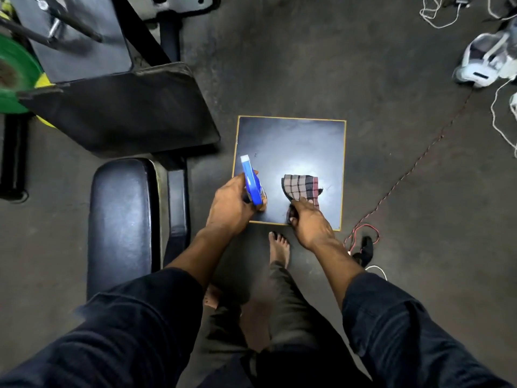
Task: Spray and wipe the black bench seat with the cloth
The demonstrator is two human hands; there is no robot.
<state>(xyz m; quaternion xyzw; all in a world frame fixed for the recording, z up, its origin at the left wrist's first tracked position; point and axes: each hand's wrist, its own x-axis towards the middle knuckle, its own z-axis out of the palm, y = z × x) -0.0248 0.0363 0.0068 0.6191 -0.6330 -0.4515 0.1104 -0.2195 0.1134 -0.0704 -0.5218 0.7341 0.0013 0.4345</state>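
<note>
My left hand (230,207) grips a blue spray bottle (251,182) with a white cap, its nozzle pointing away from me. My right hand (309,222) pinches a checked cloth (302,187) that lies on a small square dark board (291,147) with a thin yellow rim, flat on the floor. The black padded bench seat (120,219) stretches lengthwise at the left of my left arm, glossy and untouched by either hand. Its angled black backrest pad (126,113) rises beyond it.
A green weight plate (14,79) and metal frame bars stand at the far left. White shoes (486,60) and white cords lie at the top right. A red twisted wire (402,177) runs across the floor right of the board. My bare foot (278,247) stands just below the board.
</note>
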